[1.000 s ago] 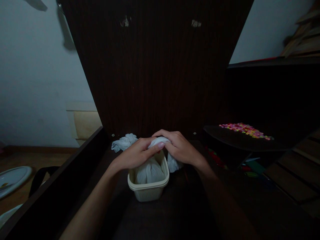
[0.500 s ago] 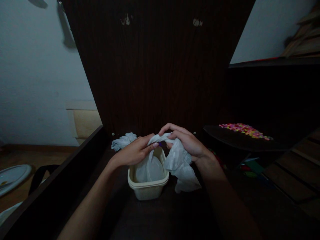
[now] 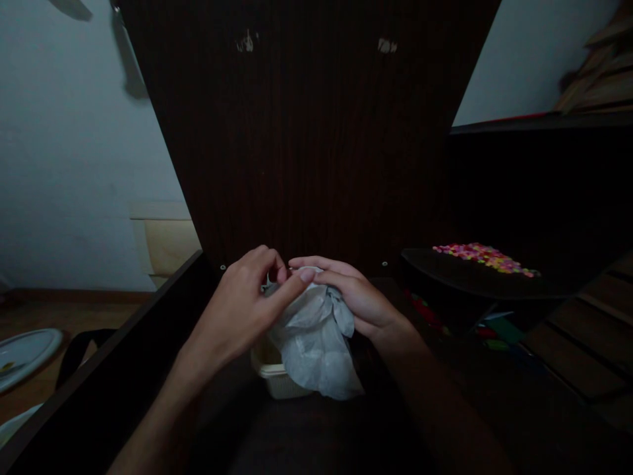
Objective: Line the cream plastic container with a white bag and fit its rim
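Note:
A thin white plastic bag point(image 3: 321, 349) hangs crumpled between my hands, draped over the right side of a cream plastic basket point(image 3: 284, 381). My left hand point(image 3: 250, 297) has its fingers curled and its thumb pressed on the top of the bag. From the other side my right hand point(image 3: 359, 297) grips the gathered bag, fingers stretched across its top and the thumb near my left thumb. The basket stands on the dark wooden surface below, and the bag and my left hand hide most of its inside.
A tall dark wooden panel point(image 3: 316, 145) rises behind the hands. To the right, a dark corner shelf point(image 3: 445, 277) bears a heap of small pink and yellow pieces point(image 3: 487, 257). A raised dark edge point(image 3: 128, 356) runs along the left, with a white plate-like object point(image 3: 30, 349) beyond.
The twisted bag has been bunched up and now hangs over the basket's front right. My left hand has turned and risen. The second crumpled bag at the back left is hidden now.

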{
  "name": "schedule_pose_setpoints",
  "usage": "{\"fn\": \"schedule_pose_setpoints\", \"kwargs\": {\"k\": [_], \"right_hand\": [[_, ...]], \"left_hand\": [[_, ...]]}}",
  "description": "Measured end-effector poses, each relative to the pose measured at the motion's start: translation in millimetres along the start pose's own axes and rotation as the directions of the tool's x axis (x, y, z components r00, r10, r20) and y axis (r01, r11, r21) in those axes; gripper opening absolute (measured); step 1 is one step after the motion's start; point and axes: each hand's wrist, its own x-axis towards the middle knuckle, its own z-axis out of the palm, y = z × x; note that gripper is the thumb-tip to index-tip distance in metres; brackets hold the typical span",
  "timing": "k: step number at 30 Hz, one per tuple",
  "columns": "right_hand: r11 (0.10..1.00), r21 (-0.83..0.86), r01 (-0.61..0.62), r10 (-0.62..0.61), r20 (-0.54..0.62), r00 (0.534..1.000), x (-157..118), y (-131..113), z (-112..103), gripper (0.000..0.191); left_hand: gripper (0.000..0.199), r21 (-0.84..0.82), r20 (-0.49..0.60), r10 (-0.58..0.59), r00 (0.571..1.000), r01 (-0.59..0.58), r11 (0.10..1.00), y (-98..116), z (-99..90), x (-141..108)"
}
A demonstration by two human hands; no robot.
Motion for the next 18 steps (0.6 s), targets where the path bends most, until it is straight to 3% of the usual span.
{"fn": "schedule_pose_setpoints", "kwargs": {"k": [4,8,15,18], "right_hand": [[0.998,0.065,0.003,-0.003,0.000,1.000,-4,4,5,0.026],[0.974,0.209,-0.081,0.066,0.077,0.995,-5,3,9,0.026],[0.967,0.253,-0.041,0.016,0.100,0.995,-7,-1,8,0.024],[0.975,0.223,0.025,-0.042,0.068,0.997,-4,0,4,0.024]], "left_hand": [[0.056,0.185,0.162,-0.024,0.987,-0.007,0.983,15,9.1,-8],[0.055,0.271,0.178,-0.053,0.983,0.002,0.962,16,16.7,-10],[0.022,0.204,0.196,0.012,0.981,-0.053,0.978,9,19.7,-9],[0.020,0.163,0.204,0.049,0.978,-0.083,0.983,5,18.5,-10]]}}
